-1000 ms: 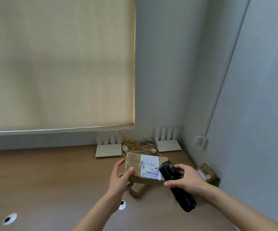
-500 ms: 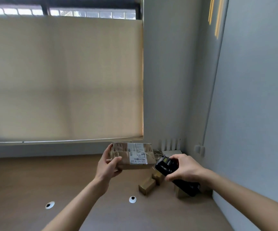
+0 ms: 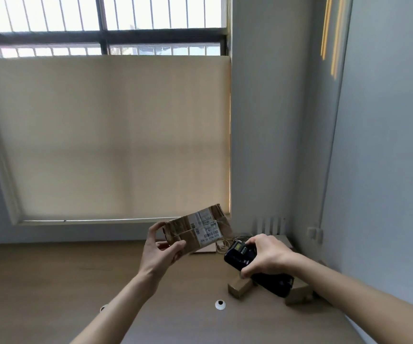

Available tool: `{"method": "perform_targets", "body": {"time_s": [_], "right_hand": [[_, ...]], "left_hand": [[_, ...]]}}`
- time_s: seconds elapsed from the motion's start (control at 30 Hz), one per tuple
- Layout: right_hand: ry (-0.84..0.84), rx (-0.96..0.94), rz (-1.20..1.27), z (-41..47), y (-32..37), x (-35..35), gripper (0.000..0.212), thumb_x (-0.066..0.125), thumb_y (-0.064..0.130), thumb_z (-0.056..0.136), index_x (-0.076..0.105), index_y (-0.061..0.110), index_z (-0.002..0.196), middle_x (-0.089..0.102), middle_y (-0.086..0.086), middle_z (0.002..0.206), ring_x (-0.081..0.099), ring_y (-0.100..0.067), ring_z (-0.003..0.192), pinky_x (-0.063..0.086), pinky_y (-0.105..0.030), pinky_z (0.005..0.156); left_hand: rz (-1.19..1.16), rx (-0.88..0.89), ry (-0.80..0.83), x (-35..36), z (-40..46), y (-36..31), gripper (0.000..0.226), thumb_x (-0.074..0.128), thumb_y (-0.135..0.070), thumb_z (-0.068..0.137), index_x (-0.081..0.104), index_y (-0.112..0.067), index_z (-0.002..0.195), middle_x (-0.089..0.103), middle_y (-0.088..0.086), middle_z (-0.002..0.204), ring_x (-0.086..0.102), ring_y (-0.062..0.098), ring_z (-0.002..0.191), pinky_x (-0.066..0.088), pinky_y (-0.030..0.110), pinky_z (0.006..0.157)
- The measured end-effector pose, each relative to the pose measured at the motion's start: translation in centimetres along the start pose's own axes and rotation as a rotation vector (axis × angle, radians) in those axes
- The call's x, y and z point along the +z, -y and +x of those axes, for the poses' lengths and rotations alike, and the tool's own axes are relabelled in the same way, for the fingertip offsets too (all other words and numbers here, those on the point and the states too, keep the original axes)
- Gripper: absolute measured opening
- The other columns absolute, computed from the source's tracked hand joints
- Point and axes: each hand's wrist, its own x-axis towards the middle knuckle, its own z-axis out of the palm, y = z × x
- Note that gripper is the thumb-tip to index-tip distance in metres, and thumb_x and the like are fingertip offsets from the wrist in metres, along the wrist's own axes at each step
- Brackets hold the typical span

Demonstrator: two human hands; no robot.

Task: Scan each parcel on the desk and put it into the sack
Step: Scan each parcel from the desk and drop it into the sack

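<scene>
parcel (image 3: 195, 229) gripped in our left hand (image 3: 159, 252), its white barcode label (image 3: 208, 230) too blurred to read. our right hand (image 3: 266, 255) clutches the black scanner (image 3: 255, 266).

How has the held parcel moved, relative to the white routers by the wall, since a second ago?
Yes. The parcel in the left hand has risen and tilted. It now stands clearly above the desk, level with the white router against the wall.
</scene>
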Motion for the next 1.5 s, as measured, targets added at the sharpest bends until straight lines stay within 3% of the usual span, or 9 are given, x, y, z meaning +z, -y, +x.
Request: {"method": "perform_targets", "body": {"time_s": [0.07,0.23,0.33,0.5,0.83,1.03,1.3,1.5], "right_hand": [[0.000,0.000,-0.007,-0.3,1.4,0.4,0.071,0.083,0.059,0.040,0.073,0.027,0.103,0.075,0.009,0.090,0.071,-0.010,0.086,0.062,-0.032,0.079],[-0.018,0.018,-0.039,-1.0,4.8,1.7,0.062,0.085,0.055,0.045,0.074,0.023,0.096,0.074,0.007,0.085,0.071,-0.013,0.083,0.060,-0.030,0.071],[-0.037,0.038,-0.102,-1.2,6.8,2.5,0.060,0.085,0.055,0.045,0.074,0.025,0.096,0.073,0.008,0.085,0.069,-0.014,0.084,0.048,-0.024,0.063],[-0.071,0.084,-0.169,-1.3,9.1,3.7,0.063,0.087,0.056,0.044,0.074,0.026,0.098,0.073,0.006,0.091,0.067,-0.018,0.090,0.049,-0.026,0.071],[-0.054,0.121,-0.204,-0.9,11.9,5.3,0.069,0.087,0.061,0.037,0.071,0.025,0.093,0.069,0.006,0.090,0.063,-0.019,0.087,0.045,-0.026,0.068],[-0.036,0.108,-0.219,-0.4,13.5,6.0,0.068,0.087,0.062,0.037,0.073,0.026,0.094,0.070,0.006,0.090,0.065,-0.019,0.090,0.047,-0.026,0.070],[-0.016,0.047,-0.208,-0.2,17.2,7.3,0.065,0.088,0.061,0.043,0.073,0.026,0.096,0.072,0.006,0.092,0.067,-0.018,0.092,0.053,-0.026,0.077],[0.080,-0.149,0.076,-0.3,23.7,10.3,0.061,0.092,0.047,0.058,0.072,0.026,0.112,0.075,0.004,0.099,0.072,-0.015,0.092,0.061,-0.032,0.084]], "left_hand": [[0.029,0.017,-0.018,-1.7,-0.3,0.1,0.063,0.087,-0.014,0.075,0.053,-0.057,0.106,0.070,0.011,0.099,0.071,0.023,0.092,0.061,0.032,0.071],[0.065,0.045,-0.048,-5.0,-1.1,0.6,0.065,0.091,-0.015,0.069,0.058,-0.053,0.109,0.068,0.007,0.105,0.071,0.017,0.094,0.063,0.040,0.076],[0.105,0.055,-0.067,-6.6,-1.3,0.9,0.069,0.093,-0.018,0.066,0.060,-0.057,0.111,0.069,0.006,0.103,0.070,0.018,0.096,0.063,0.042,0.077],[0.114,0.065,-0.099,-8.8,-1.6,1.3,0.069,0.093,-0.022,0.063,0.060,-0.058,0.112,0.070,0.007,0.103,0.071,0.022,0.096,0.062,0.050,0.080],[0.112,0.078,-0.137,-12.0,-1.3,2.0,0.078,0.089,-0.045,0.048,0.057,-0.055,0.118,0.070,0.001,0.102,0.068,0.018,0.102,0.060,0.051,0.084],[0.097,0.093,-0.184,-13.9,-1.1,2.3,0.075,0.090,-0.039,0.049,0.059,-0.052,0.115,0.070,0.003,0.100,0.067,0.017,0.101,0.061,0.052,0.079],[0.097,0.096,-0.249,-18.2,-1.8,2.2,0.066,0.093,-0.014,0.065,0.058,-0.046,0.111,0.069,0.004,0.099,0.070,0.022,0.094,0.062,0.050,0.075],[-0.112,0.008,-0.300,-24.9,-3.9,0.6,0.067,0.090,-0.008,0.069,0.048,-0.026,0.119,0.057,0.003,0.114,0.062,0.019,0.102,0.063,0.047,0.061]]}}
